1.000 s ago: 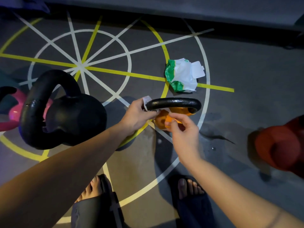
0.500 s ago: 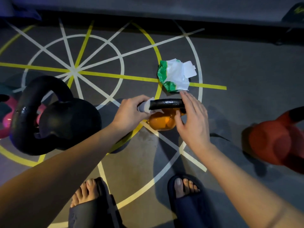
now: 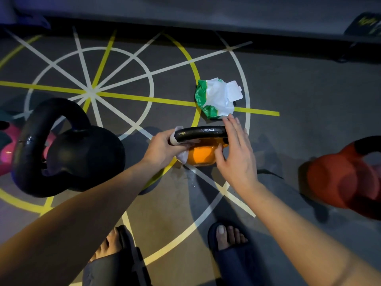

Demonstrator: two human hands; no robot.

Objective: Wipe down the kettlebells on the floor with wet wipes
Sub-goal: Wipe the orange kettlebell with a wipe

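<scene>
An orange kettlebell (image 3: 201,156) with a black handle (image 3: 201,133) stands on the floor in front of me. My left hand (image 3: 164,148) is closed around the left end of that handle with a white wet wipe (image 3: 183,156) wrapped under its fingers. My right hand (image 3: 235,148) rests flat with fingers spread against the handle's right end and the bell's side, gripping nothing. A green and white wet wipe pack (image 3: 216,99) lies open just beyond the kettlebell.
A large black kettlebell (image 3: 68,149) lies on its side at left, with a pink one (image 3: 8,149) behind it. A red kettlebell (image 3: 348,178) sits at right. My two slippered feet (image 3: 233,248) are below. A dark wall base runs along the top.
My right hand left the orange body under the handle and now lies flat against the handle's right end. My left hand slid the wipe around the left end of the handle.
</scene>
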